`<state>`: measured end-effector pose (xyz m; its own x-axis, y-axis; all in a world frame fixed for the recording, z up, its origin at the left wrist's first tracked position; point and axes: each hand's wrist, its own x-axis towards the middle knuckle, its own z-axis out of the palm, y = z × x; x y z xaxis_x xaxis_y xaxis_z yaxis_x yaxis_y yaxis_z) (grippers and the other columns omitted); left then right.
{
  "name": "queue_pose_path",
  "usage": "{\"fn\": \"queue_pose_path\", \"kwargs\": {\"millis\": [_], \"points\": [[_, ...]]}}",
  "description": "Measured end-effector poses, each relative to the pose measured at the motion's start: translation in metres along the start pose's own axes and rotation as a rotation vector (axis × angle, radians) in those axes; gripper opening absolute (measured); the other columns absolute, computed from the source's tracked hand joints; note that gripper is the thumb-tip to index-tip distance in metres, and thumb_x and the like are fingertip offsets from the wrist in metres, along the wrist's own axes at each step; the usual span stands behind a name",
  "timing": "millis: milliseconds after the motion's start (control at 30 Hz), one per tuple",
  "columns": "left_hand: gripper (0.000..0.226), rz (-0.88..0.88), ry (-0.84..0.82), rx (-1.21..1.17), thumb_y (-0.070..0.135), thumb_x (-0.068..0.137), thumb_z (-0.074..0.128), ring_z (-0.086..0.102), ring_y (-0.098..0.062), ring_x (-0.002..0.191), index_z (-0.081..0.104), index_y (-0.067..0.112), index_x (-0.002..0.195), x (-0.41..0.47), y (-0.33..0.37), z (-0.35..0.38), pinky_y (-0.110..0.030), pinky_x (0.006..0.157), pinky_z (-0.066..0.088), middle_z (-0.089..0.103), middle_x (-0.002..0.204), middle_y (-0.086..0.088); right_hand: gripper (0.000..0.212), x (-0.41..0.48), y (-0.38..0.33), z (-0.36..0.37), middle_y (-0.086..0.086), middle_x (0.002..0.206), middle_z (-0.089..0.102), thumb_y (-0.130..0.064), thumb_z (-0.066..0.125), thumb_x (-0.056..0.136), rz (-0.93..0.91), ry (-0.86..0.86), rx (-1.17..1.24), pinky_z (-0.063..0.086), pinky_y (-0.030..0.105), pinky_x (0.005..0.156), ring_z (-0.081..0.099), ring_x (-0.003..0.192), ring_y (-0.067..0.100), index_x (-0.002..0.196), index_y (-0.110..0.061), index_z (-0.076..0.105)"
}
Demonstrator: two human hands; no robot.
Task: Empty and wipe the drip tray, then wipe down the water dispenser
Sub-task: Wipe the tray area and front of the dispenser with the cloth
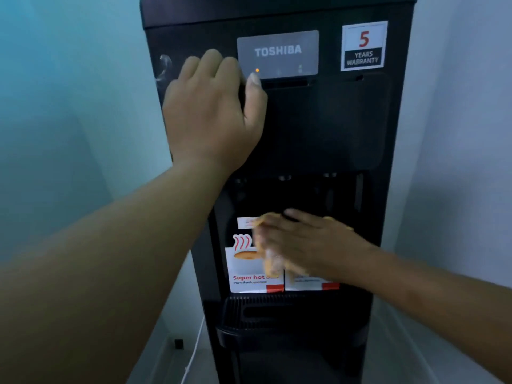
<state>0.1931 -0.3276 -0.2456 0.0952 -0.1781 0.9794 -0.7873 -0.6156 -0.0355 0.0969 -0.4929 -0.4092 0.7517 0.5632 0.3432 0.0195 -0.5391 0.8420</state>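
While your right hand presses cloth flat-fingered, drip tray lies directly below; left hand, fingers curled, braces water dispenser.

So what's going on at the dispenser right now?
A person is wiping the black water dispenser. The right hand presses a yellow cloth flat against the stickers in the tap recess. The left hand rests on the upper front beside the display panel. The drip tray sits in place below.

left hand on water dispenser front, left of display panel | right hand on cloth in recess above drip tray
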Motion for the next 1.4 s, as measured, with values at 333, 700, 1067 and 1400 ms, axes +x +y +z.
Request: {"fn": "queue_pose_path", "kwargs": {"millis": [333,700,1067,1400], "points": [[0.039,0.023,0.004,-0.007,0.038,0.096,0.034,0.05,-0.029,0.083,0.058,0.01,0.084,-0.003,0.001,-0.011,-0.034,0.065,0.025,0.057,0.087,-0.008,0.039,0.095,-0.042,-0.016,0.011,0.14,0.053,-0.016,0.035,0.1,-0.096,0.204,0.085,0.039,0.042,0.11,0.042,0.133,0.031,0.137,-0.003,0.04],[0.039,0.024,0.006,-0.014,0.035,0.096,0.037,0.049,-0.03,0.079,0.059,0.006,0.082,-0.005,0.003,-0.014,-0.036,0.064,0.026,0.057,0.084,-0.011,0.069,0.032,0.004,-0.015,0.009,0.147,0.048,-0.051,0.063,0.087,0.253,0.171,0.079,0.036,0.043,0.11,0.045,0.136,0.026,0.14,-0.009,0.049],[0.039,0.017,0.001,-0.03,0.035,0.095,0.036,0.047,-0.028,0.078,0.059,0.007,0.083,-0.004,0.003,-0.016,-0.036,0.064,0.027,0.057,0.083,-0.01,0.051,0.008,0.01,0.001,0.001,0.155,0.037,-0.032,0.047,0.101,-0.209,0.104,-0.056,0.026,0.042,0.118,0.028,0.145,0.021,0.148,-0.014,0.04],[0.039,0.029,0.021,0.016,0.036,0.097,0.036,0.049,-0.032,0.082,0.058,0.007,0.084,-0.006,0.001,-0.014,-0.035,0.065,0.024,0.057,0.087,-0.012,0.036,0.133,-0.043,-0.022,0.008,0.094,0.061,-0.02,0.07,0.077,0.096,0.413,0.173,0.043,0.04,0.099,0.05,0.099,0.028,0.103,-0.014,0.046]]}}
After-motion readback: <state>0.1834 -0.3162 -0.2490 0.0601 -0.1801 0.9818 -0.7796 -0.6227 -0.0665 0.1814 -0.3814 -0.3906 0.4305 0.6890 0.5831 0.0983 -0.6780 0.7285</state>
